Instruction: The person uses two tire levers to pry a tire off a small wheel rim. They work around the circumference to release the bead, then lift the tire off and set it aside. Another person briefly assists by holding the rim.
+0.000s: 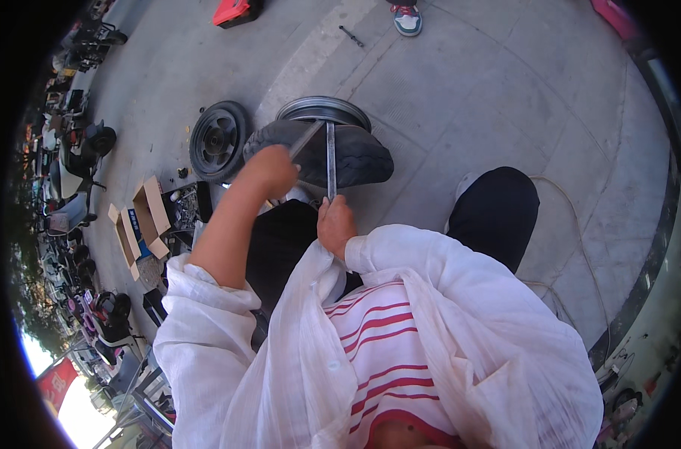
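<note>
A black tire point(359, 153) lies in front of me, partly off a grey metal wheel rim point(327, 106) that shows at its far side. My left hand point(274, 170) is closed around a flat metal tire lever point(308, 138), which slants toward the rim. Around the near end of a second, straight tire lever point(331, 161) my right hand point(336, 223) is wrapped; this bar crosses the tire's sidewall. Both far tips meet the edge between tire and rim, close together. Exactly how they are hooked is too small to tell.
A smaller wheel with its tire point(219, 141) lies left of the tire. Nearer me stand an opened cardboard box point(147, 217) and a black tray of small parts point(189, 206). A dark tool point(351, 36) and another person's shoe point(407, 20) are farther off. A cable point(576, 217) runs along the right.
</note>
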The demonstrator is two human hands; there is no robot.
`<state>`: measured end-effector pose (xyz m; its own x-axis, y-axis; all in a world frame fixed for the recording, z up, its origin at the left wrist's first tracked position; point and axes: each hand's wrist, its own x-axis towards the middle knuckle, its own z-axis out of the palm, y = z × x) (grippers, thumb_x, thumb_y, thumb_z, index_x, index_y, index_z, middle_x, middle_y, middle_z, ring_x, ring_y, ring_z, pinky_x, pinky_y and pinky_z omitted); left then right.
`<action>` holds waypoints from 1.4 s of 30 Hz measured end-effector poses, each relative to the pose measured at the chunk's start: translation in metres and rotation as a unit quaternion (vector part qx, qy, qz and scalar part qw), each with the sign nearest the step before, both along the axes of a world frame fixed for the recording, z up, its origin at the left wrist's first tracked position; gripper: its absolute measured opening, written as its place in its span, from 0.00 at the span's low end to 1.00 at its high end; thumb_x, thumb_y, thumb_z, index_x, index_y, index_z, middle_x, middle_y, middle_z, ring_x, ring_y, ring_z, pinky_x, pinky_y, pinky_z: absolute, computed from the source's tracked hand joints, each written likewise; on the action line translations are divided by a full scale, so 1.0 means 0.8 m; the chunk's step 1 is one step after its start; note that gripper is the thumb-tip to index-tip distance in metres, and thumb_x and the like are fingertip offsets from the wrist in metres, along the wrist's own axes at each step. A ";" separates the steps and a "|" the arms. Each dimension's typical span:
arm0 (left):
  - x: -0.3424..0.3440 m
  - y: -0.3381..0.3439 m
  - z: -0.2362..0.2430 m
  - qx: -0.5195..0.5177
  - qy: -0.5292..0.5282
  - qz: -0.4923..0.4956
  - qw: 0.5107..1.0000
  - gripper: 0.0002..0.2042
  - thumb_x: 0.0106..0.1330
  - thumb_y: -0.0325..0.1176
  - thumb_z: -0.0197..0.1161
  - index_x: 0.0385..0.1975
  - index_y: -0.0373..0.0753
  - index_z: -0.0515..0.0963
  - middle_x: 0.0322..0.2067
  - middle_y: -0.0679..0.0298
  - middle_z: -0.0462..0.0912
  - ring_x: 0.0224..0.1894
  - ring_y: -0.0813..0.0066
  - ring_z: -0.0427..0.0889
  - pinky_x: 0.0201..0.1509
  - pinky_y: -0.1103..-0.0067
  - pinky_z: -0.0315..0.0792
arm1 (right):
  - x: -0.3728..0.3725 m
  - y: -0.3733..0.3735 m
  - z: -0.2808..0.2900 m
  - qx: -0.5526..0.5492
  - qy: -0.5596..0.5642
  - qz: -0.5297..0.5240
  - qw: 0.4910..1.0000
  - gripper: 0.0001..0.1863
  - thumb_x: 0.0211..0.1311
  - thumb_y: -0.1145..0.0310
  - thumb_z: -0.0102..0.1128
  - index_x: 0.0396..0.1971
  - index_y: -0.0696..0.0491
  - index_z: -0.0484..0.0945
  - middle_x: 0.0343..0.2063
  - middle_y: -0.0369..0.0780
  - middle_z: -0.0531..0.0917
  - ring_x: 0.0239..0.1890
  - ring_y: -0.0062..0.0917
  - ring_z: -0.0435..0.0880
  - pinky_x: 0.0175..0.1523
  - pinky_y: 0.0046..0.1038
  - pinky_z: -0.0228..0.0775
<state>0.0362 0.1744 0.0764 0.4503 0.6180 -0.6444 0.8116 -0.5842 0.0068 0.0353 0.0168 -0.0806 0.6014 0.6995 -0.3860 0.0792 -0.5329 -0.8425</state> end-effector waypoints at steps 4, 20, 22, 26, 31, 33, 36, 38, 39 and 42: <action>-0.006 -0.004 0.001 0.025 0.021 -0.040 0.999 0.17 0.66 0.40 0.57 0.41 0.29 0.76 0.40 0.42 0.81 0.44 0.44 0.80 0.50 0.60 0.73 | 0.011 -0.005 0.004 0.015 0.016 0.017 1.000 0.14 0.69 0.63 0.49 0.31 0.60 0.69 0.24 0.57 0.81 0.28 0.53 0.82 0.32 0.45 0.75; -0.041 -0.114 -0.087 0.072 -0.111 0.176 0.975 0.11 0.65 0.34 0.54 0.39 0.32 0.69 0.36 0.42 0.82 0.40 0.42 0.82 0.45 0.57 0.74 | 0.267 0.013 0.114 -0.202 0.222 0.256 0.919 0.20 0.71 0.55 0.42 0.30 0.57 0.71 0.14 0.34 0.65 0.12 0.21 0.59 0.15 0.27 0.53; -0.046 -0.119 -0.089 0.067 -0.116 0.183 0.974 0.10 0.65 0.33 0.54 0.39 0.33 0.68 0.36 0.43 0.82 0.39 0.42 0.82 0.45 0.57 0.74 | 0.283 0.036 0.137 -0.264 0.247 0.263 0.894 0.16 0.70 0.57 0.41 0.27 0.52 0.69 0.13 0.32 0.63 0.12 0.16 0.55 0.15 0.23 0.48; -0.036 -0.109 -0.088 0.050 -0.128 0.183 0.973 0.11 0.65 0.34 0.53 0.41 0.32 0.69 0.38 0.43 0.82 0.42 0.42 0.81 0.46 0.57 0.74 | 0.293 0.053 0.139 -0.301 0.233 0.273 0.884 0.21 0.72 0.53 0.41 0.25 0.53 0.69 0.16 0.33 0.65 0.12 0.17 0.58 0.14 0.22 0.51; -0.026 -0.073 -0.094 0.028 -0.117 0.179 0.976 0.13 0.65 0.34 0.54 0.43 0.31 0.70 0.42 0.42 0.81 0.47 0.44 0.80 0.51 0.59 0.73 | 0.221 0.013 0.080 -0.217 0.031 0.253 0.942 0.24 0.71 0.53 0.40 0.33 0.60 0.77 0.19 0.49 0.78 0.22 0.45 0.79 0.23 0.43 0.68; -0.027 -0.072 -0.088 0.024 -0.125 0.176 0.976 0.13 0.65 0.34 0.54 0.43 0.31 0.70 0.42 0.42 0.80 0.47 0.44 0.79 0.51 0.59 0.73 | 0.196 0.009 0.086 -0.239 0.050 0.198 0.949 0.25 0.71 0.53 0.41 0.33 0.61 0.79 0.24 0.55 0.81 0.30 0.53 0.82 0.32 0.48 0.72; -0.030 -0.055 -0.091 0.025 -0.150 0.158 0.976 0.13 0.65 0.34 0.55 0.42 0.30 0.70 0.41 0.42 0.81 0.47 0.44 0.80 0.51 0.60 0.73 | 0.147 -0.007 0.013 -0.113 -0.108 0.139 0.978 0.26 0.70 0.54 0.42 0.27 0.62 0.78 0.24 0.56 0.81 0.31 0.54 0.81 0.36 0.50 0.72; -0.031 -0.053 -0.096 0.017 -0.158 0.152 0.976 0.13 0.65 0.34 0.55 0.42 0.29 0.70 0.40 0.41 0.81 0.46 0.43 0.80 0.51 0.60 0.73 | 0.110 -0.006 0.004 -0.109 -0.087 0.091 0.986 0.22 0.70 0.57 0.44 0.28 0.62 0.76 0.25 0.58 0.80 0.32 0.56 0.80 0.39 0.51 0.72; -0.026 -0.053 -0.093 0.011 -0.156 0.152 0.976 0.13 0.65 0.34 0.55 0.42 0.29 0.70 0.40 0.41 0.81 0.46 0.43 0.80 0.51 0.60 0.73 | 0.088 -0.007 -0.008 -0.108 -0.079 0.063 0.989 0.21 0.70 0.57 0.45 0.29 0.62 0.75 0.25 0.58 0.80 0.32 0.56 0.80 0.39 0.51 0.72; -0.033 -0.057 -0.101 0.026 -0.147 0.174 0.973 0.13 0.65 0.34 0.55 0.42 0.29 0.69 0.39 0.41 0.81 0.45 0.43 0.80 0.51 0.60 0.73 | 0.027 0.006 -0.031 -0.084 -0.055 0.017 0.995 0.18 0.70 0.60 0.46 0.32 0.62 0.72 0.25 0.59 0.80 0.31 0.57 0.80 0.38 0.50 0.73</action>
